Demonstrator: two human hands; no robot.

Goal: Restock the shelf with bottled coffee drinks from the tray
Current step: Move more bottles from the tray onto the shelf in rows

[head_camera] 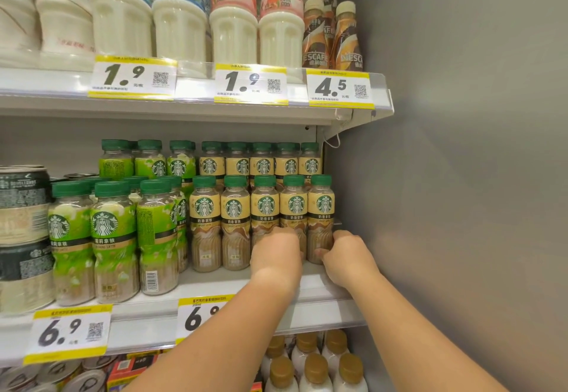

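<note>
A front row of beige-labelled coffee bottles [205, 225] with green caps stands on the middle shelf [215, 284], with a second tier of the same bottles [264, 161] behind and above. My left hand [275, 253] wraps the lower part of the third and fourth bottles [293, 204] in the row. My right hand [344, 256] grips the base of the rightmost bottle [321, 204], next to the grey side wall. No tray is in view.
Green-labelled coffee bottles [112, 238] fill the shelf's left part, with stacked cans [21, 231] at the far left. White milk-drink bottles [179, 22] stand on the upper shelf. Gold-capped bottles [313, 364] sit below. A grey wall [461, 176] closes the right side.
</note>
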